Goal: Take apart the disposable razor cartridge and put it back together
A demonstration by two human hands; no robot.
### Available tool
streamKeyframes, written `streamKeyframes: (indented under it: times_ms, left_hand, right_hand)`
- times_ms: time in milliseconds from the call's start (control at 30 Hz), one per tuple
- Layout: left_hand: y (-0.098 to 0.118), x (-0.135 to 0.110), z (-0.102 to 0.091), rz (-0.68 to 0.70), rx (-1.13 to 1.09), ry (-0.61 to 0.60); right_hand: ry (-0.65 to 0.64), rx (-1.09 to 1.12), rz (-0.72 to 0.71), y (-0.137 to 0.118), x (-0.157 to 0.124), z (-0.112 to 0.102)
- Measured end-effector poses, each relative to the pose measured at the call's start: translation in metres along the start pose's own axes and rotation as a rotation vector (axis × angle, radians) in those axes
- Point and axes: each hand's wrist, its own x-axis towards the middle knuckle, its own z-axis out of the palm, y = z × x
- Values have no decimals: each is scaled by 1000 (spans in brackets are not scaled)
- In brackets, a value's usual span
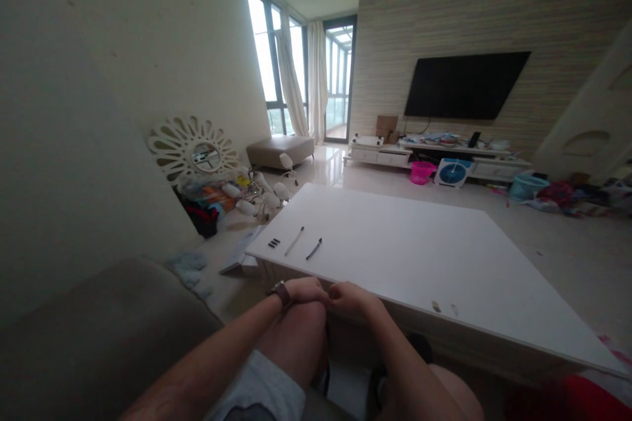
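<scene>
My left hand (307, 290), with a brown-strapped watch (281, 292) at its wrist, rests on my knee with curled fingers. Meeting it at the fingertips is my right hand (349, 296), also closed, by the near edge of the white table (390, 237). Nothing shows in either hand. On the tabletop beyond them lie a few small black pieces (273, 243), a slim pale stick with a dark tip (295, 241) and a dark pen-like stick (314, 249). Toward the right of the near edge are a small dark-and-yellowish item (436, 306) and a small pale loop-like item (454, 310).
A grey sofa (99, 329) is at my left. Beyond the table's left side lie a lamp with several white shades (269, 200) and a round mirror (205, 156). A low ottoman (280, 150), pink bucket (422, 173) and box fan (451, 172) stand farther back.
</scene>
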Motion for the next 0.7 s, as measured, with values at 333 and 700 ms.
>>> streamKeyframes:
  times_ms: [333, 700]
  left_hand:
    - [52, -17, 26, -150, 234, 94]
    - [39, -87, 47, 33, 422, 337]
  right_hand:
    - [256, -119, 460, 51, -149, 8]
    - [902, -369, 459, 31, -241, 130]
